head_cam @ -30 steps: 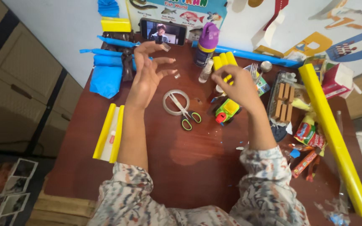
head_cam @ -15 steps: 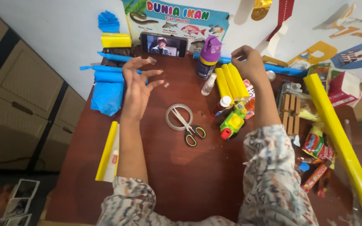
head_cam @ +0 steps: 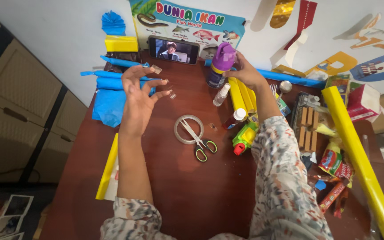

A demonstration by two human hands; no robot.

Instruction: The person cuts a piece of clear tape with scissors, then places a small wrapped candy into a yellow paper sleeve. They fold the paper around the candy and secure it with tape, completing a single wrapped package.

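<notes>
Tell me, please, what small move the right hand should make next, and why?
Probably pinch one of the yellow paper rolls and lift it: the right hand hovers at their far end, while the left hand waits raised with clear tape bits stuck to its fingertips.

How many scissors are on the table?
1. The scissors with green-and-black handles lie partly across the clear tape ring, in the middle of the table. Clutter on the right might hide others.

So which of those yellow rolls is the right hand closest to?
The bundle of short yellow rolls lying just below the right hand, beside the purple-capped bottle. The long yellow roll lies further right; the flat yellow piece lies at the table's left edge.
</notes>
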